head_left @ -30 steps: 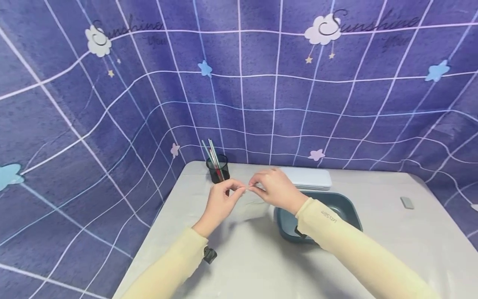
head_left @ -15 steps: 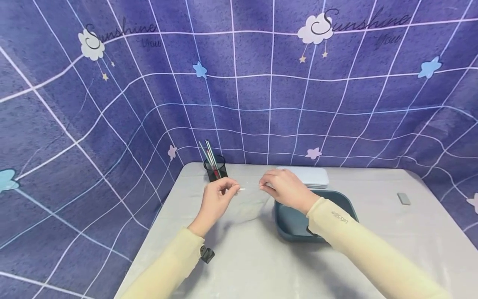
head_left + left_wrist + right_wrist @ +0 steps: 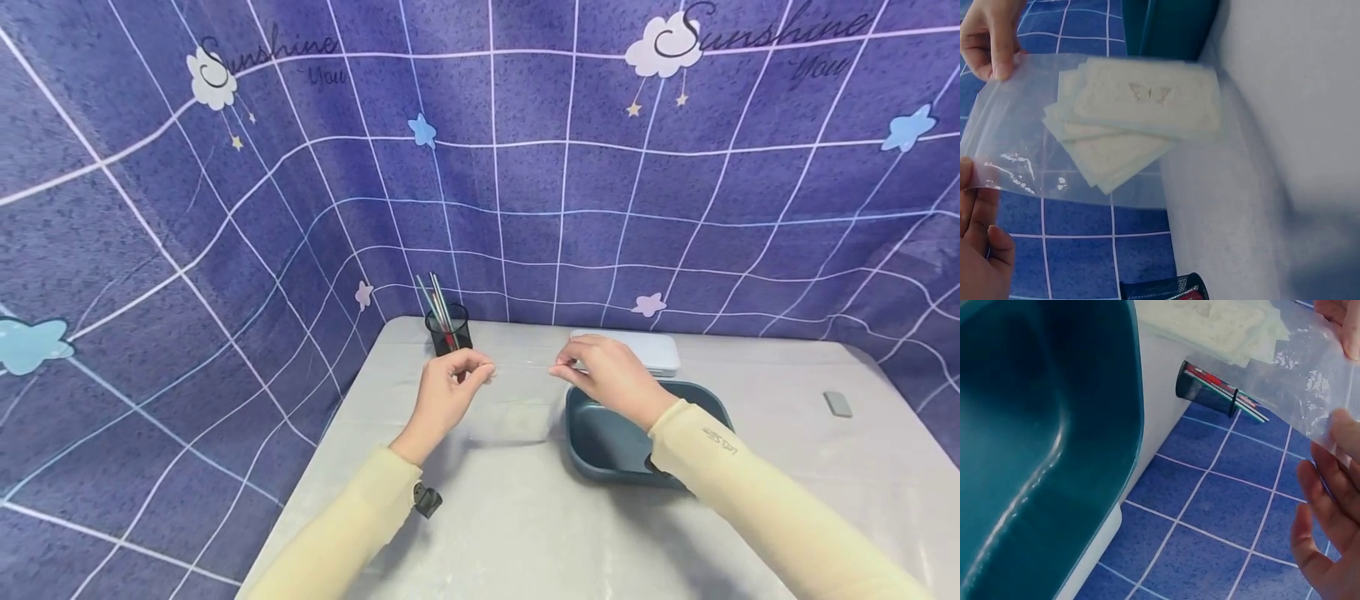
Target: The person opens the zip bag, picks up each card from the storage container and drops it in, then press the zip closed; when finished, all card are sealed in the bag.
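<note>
Between my two hands hangs a clear plastic bag (image 3: 1016, 125), its top edge stretched sideways. My left hand (image 3: 446, 390) pinches one end of that edge between thumb and fingers. At the other end, the right hand (image 3: 617, 379) pinches it the same way. Inside the bag lie several pale, rectangular slips (image 3: 1141, 97), fanned out at its lower part; a faint butterfly figure shows on the front one. Seen from the head, the bag is almost invisible against the table. The right wrist view cuts off part of the slips.
Below my right forearm stands a dark teal basin (image 3: 577, 450). Behind it lies a light-blue flat case (image 3: 660, 350). A black mesh cup (image 3: 450, 329) with thin sticks or pens stands at the back left. Far right on the table is a small grey block (image 3: 837, 404).
My hands have moved apart from nearly touching, mostly by the right hand going rightward. The bag's top edge is now drawn out between them. The head view has shifted slightly.
</note>
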Available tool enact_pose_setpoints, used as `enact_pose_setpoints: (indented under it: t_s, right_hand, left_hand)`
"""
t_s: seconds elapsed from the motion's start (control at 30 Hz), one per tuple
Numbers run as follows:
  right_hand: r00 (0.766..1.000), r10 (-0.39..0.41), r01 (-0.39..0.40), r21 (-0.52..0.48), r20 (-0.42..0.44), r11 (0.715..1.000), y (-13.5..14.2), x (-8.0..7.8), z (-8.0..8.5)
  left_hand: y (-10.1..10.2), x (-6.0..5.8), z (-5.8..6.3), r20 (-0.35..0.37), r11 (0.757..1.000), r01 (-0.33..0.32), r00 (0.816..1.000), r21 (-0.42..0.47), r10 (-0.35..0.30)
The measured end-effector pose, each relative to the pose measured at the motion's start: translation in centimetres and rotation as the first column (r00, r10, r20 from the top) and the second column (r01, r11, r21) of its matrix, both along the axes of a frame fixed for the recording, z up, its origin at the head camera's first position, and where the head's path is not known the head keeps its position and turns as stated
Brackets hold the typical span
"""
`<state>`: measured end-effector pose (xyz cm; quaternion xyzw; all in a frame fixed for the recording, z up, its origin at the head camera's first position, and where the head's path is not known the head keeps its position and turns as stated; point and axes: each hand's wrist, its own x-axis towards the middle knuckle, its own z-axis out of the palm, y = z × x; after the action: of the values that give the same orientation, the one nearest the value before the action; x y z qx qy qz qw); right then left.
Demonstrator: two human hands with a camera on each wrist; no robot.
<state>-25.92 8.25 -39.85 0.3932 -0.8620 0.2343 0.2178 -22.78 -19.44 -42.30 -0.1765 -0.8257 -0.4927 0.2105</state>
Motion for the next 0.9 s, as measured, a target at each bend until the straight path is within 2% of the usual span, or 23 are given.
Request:
enact_pose_setpoints:
  t_s: [0.1,0.17,0.27,0.37,0.47,0.77,0.9]
  right_hand:
    - [1.0,-0.022,0.022,-0.006,-0.01,1.0,0.1,0.0,-0.1]
    - [1.0,-0.011,0.011,-0.015,0.019,1.0,0.1,0.0,0.0]
    - [0.995,0.052,-0.05,-0.027,0.087,0.998,0.3,0.2,0.2]
    - [0.979,0.136,-0.131,-0.044,0.154,0.99,0.5,0.3,0.2]
    - [0.969,0.172,-0.166,-0.048,0.176,0.985,0.8,0.4,0.0]
    - [0.99,0.09,-0.082,-0.074,0.112,0.994,0.7,1.3,-0.3]
    - [0.989,0.087,-0.079,-0.072,0.116,0.994,0.5,1.7,-0.3]
  left_hand:
    - [-0.1,0.0,0.0,0.004,1.0,0.007,1.0,0.018,-0.007]
    - [-0.1,0.0,0.0,0.012,0.999,0.011,1.0,0.032,-0.012]
    - [-0.2,0.1,0.1,0.028,0.999,0.017,0.999,0.042,-0.018]
    - [-0.4,0.2,0.1,0.048,0.999,0.015,0.999,0.044,-0.017]
    - [-0.7,0.5,0.0,0.055,0.999,0.019,0.998,0.037,-0.021]
    - [-1.3,1.7,-0.3,0.058,0.998,0.06,0.996,0.034,-0.062]
    - [-1.5,2.0,-0.5,0.08,0.998,0.053,0.995,0.021,-0.055]
